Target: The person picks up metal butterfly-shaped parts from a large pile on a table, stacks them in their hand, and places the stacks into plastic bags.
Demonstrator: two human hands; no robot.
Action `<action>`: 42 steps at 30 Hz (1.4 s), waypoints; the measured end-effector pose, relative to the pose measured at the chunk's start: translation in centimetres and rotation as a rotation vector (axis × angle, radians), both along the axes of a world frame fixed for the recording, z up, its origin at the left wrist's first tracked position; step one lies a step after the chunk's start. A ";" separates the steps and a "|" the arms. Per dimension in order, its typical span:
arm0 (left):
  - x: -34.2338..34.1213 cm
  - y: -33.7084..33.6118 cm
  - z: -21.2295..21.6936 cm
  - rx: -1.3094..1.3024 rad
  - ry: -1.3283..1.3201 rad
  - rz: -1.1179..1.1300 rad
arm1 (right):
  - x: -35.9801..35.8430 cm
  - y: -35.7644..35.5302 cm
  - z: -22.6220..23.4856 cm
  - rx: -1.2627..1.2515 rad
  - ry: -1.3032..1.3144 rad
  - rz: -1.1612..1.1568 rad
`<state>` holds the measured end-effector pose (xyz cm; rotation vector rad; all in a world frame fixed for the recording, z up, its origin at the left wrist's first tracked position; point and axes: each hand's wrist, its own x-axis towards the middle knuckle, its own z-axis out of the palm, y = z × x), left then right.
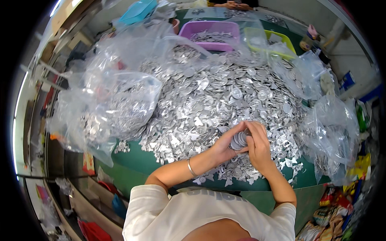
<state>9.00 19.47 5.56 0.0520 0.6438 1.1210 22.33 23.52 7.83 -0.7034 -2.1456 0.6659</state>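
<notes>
White shirt point(177, 217), round silver-grey discs point(239, 141)

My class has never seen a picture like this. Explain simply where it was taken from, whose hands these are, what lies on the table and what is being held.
There is no machine here: a person works bare-handed. The camera sits on that person's head and looks down; its very wide lens bends straight edges.

The left hand and right hand together cup several round, flat silvery discs.

A large heap of small silvery pieces covers much of the green table. Clear plastic bags lie on both sides, with a purple tub and a yellow-green tub behind.

At the top edge are another person's hands.
</notes>
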 end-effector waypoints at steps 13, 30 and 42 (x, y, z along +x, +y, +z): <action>-2.0 -5.3 -0.4 -0.015 -0.251 0.217 | 0.6 -6.1 -0.2 -0.073 0.167 -0.061; 2.2 -8.2 1.3 0.275 0.094 0.156 | -2.8 -7.3 -3.7 -0.173 0.501 -0.138; 0.1 -8.7 1.2 0.310 0.166 0.132 | 1.3 14.4 -1.7 -1.099 1.267 -0.185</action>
